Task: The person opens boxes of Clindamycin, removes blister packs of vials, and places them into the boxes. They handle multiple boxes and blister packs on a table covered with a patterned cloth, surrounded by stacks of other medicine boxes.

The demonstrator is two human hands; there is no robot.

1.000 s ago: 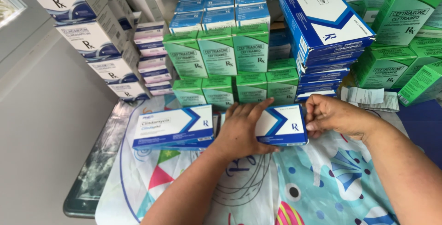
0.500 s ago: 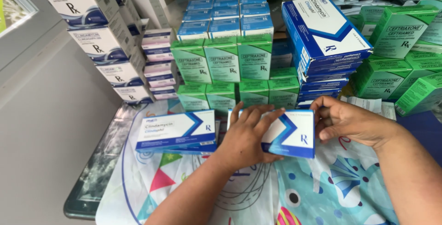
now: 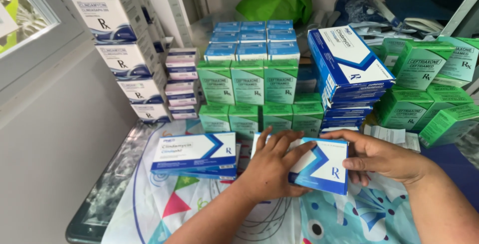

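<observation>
Held item: flat blue-and-white medicine carton (image 3: 322,166), tilted, raised just above the patterned tablecloth (image 3: 349,219) at the near edge of the table (image 3: 95,209).

Left hand (image 3: 272,166): grip closed over the carton's left end, fingers spread across its top face.

Right hand (image 3: 384,156): grip closed on the carton's right end, thumb along the upper edge, fingers behind.

Adjacent: second flat blue-and-white carton (image 3: 194,154), lying on the tablecloth just left of the hands.

Behind: rows of green medicine boxes (image 3: 247,87), smaller blue boxes (image 3: 252,42) stacked on top; leaning stack of blue-and-white cartons (image 3: 349,72) to the right; further green boxes (image 3: 429,84) far right.

Left rear: column of white-and-blue boxes (image 3: 122,49) by the window.
</observation>
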